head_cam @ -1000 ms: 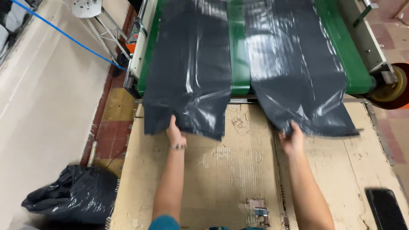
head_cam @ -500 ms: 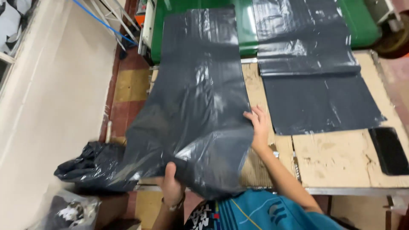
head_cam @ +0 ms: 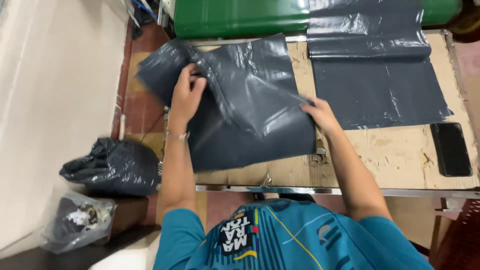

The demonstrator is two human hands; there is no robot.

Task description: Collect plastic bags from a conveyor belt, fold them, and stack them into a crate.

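Observation:
A dark grey plastic bag [head_cam: 250,110] lies folded over the left part of the cardboard-covered table [head_cam: 390,155]. My left hand [head_cam: 186,95] grips its upper left fold, fingers curled into the plastic. My right hand [head_cam: 322,116] pinches the bag's right edge. A second dark grey plastic bag [head_cam: 375,85] lies flat to the right, still reaching back onto the green machine bed [head_cam: 240,17].
A black phone [head_cam: 451,148] lies at the table's right edge. On the floor to the left sit a bundle of dark bags [head_cam: 112,167] and a clear bag of scraps [head_cam: 77,225]. A metal rail [head_cam: 400,191] runs along the table's near edge.
The left bag has come off the green machine bed onto the table and been folded over. My left hand moved from its lower edge to the upper left fold; my right hand slid to its right edge.

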